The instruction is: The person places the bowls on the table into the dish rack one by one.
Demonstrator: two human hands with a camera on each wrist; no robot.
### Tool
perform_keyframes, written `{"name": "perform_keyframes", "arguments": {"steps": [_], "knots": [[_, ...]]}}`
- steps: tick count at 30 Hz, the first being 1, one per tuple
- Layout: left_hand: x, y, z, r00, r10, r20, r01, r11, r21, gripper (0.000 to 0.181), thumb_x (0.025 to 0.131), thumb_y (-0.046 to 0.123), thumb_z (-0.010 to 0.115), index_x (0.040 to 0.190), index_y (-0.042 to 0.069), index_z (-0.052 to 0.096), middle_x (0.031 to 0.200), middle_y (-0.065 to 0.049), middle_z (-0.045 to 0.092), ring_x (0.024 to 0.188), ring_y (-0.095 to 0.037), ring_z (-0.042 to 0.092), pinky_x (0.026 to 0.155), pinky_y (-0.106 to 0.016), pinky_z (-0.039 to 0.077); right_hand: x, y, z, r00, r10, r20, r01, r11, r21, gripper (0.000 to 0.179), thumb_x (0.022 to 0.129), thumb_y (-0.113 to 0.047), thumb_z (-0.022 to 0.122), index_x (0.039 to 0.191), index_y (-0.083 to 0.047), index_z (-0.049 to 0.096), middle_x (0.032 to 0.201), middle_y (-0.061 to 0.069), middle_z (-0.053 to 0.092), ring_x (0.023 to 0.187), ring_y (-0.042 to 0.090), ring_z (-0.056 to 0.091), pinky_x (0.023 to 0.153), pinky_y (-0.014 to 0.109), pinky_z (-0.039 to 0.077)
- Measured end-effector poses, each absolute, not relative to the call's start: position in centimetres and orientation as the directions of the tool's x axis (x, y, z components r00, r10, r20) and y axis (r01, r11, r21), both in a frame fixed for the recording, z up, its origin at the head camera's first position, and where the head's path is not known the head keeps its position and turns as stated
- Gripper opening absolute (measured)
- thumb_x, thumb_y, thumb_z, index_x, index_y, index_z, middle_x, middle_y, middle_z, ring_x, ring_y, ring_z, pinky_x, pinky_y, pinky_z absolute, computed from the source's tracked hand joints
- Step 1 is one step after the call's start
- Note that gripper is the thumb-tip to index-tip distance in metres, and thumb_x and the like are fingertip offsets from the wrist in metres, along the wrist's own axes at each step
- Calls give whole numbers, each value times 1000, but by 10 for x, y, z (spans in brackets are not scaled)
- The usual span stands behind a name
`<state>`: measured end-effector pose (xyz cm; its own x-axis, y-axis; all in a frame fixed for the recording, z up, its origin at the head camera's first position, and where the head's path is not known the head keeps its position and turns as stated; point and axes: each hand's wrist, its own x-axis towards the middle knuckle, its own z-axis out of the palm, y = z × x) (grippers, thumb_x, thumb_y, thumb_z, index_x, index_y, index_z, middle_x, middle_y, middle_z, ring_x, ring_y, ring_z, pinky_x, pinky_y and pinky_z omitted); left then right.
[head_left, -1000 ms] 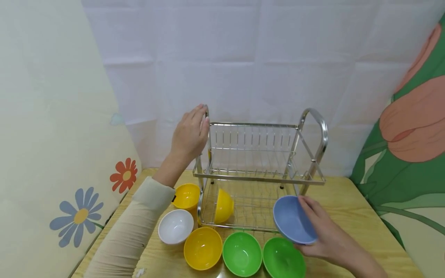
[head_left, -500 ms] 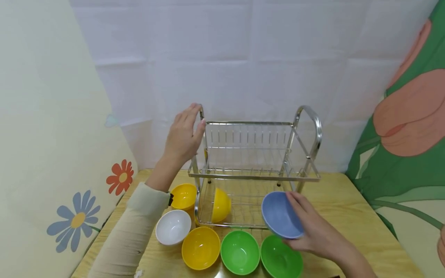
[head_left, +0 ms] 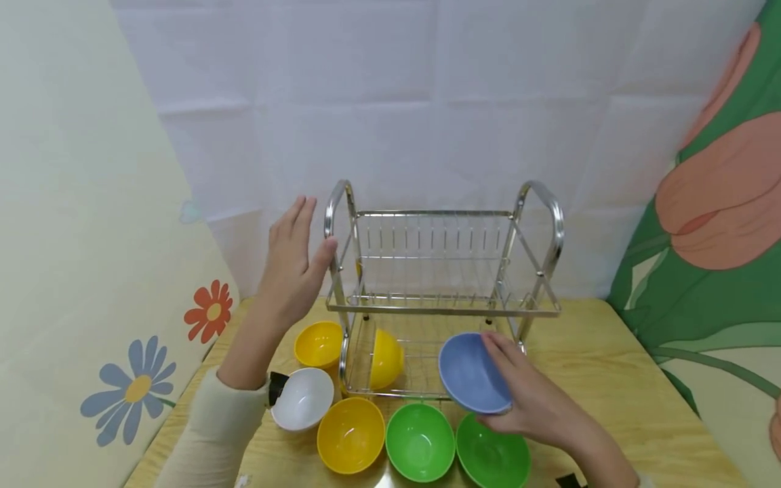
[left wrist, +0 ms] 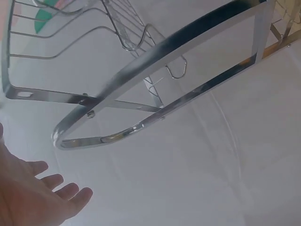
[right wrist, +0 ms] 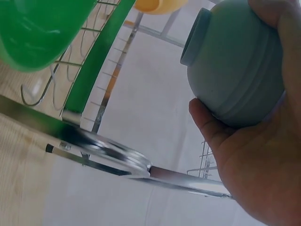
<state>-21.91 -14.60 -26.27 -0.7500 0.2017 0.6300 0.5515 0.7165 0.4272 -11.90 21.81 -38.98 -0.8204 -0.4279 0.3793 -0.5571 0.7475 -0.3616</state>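
My right hand [head_left: 537, 403] grips a blue bowl [head_left: 466, 373] by its side, the bowl tilted with its mouth turned up and left, in front of the lower tier of a two-tier metal dish rack [head_left: 442, 312]. The right wrist view shows fingers and thumb around the outside of the bowl [right wrist: 235, 66]. A yellow bowl [head_left: 388, 359] stands on its side at the left of the lower tier. Beside the rack's left upright is my left hand [head_left: 287, 271], fingers extended and holding nothing. In the left wrist view that hand [left wrist: 37, 193] lies apart from the rack's curved handle [left wrist: 141, 63].
Along the rack's front stand a yellow bowl [head_left: 350, 437], a light green bowl [head_left: 421, 444] and a darker green bowl [head_left: 493, 451]. A white bowl [head_left: 304, 400] and another yellow bowl [head_left: 318, 343] sit to its left. Behind hangs a white cloth [head_left: 390, 102].
My left hand has come off the rack's left handle, moving left and down. My right hand has carried the blue bowl leftward and slightly up, toward the lower tier's middle.
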Motion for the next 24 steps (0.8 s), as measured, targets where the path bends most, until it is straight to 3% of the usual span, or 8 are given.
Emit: {"name": "perform_keyframes", "arguments": {"steps": [5, 8, 10, 15, 17, 20, 24], "knots": [[-187, -149, -278, -687, 247, 683, 605, 715, 350, 72, 101, 58, 37, 159, 16, 27, 169, -5, 9, 151, -33, 16, 116, -65, 23, -119, 211, -389, -844, -420, 333, -532, 737, -418, 119, 64, -35, 91, 157, -2, 25, 157, 23, 31, 132, 51, 46, 89, 54, 57], [-169, -147, -291, -626, 270, 732, 640, 713, 285, 73, 101, 59, 36, 156, 12, 33, 168, -8, 15, 146, -34, 23, 112, -62, 28, -119, 207, -388, -854, -417, 311, -518, 736, -436, 118, 65, -36, 91, 157, -2, 25, 158, 22, 30, 134, 51, 44, 90, 53, 57], [-159, -144, -301, -549, 293, 783, 684, 696, 219, 72, 101, 59, 35, 152, 8, 40, 164, -11, 26, 140, -35, 31, 110, -55, 32, -119, 204, -388, -854, -417, 310, -518, 734, -440, 119, 65, -35, 92, 157, -2, 25, 159, 22, 29, 135, 50, 44, 91, 53, 57], [-144, -130, -326, -263, 395, 880, 795, 605, -34, 66, 102, 52, 37, 135, -2, 56, 145, -18, 52, 124, -36, 46, 112, -38, 33, -118, 199, -387, -842, -424, 333, -536, 725, -433, 121, 62, -32, 93, 157, -1, 25, 158, 23, 31, 137, 51, 42, 93, 57, 55], [-140, -125, -336, -200, 427, 882, 811, 577, -96, 65, 101, 50, 38, 133, -3, 58, 141, -17, 56, 122, -36, 49, 113, -36, 32, -118, 197, -387, -838, -428, 339, -542, 724, -426, 121, 62, -33, 93, 157, -1, 25, 158, 23, 31, 137, 51, 42, 93, 57, 54], [-135, -119, -349, -228, 460, 858, 817, 571, -88, 66, 101, 52, 38, 137, 0, 56, 144, -14, 55, 124, -34, 49, 111, -37, 33, -118, 194, -386, -839, -428, 336, -540, 731, -417, 121, 62, -36, 93, 157, -1, 26, 159, 22, 31, 137, 50, 42, 94, 57, 54], [-130, -114, -364, -400, 523, 752, 799, 602, 6, 71, 102, 59, 32, 149, 8, 45, 154, -6, 46, 133, -29, 45, 110, -41, 36, -118, 190, -384, -843, -428, 324, -534, 734, -419, 121, 63, -39, 93, 157, -3, 26, 160, 20, 30, 136, 49, 44, 94, 56, 55]]}}
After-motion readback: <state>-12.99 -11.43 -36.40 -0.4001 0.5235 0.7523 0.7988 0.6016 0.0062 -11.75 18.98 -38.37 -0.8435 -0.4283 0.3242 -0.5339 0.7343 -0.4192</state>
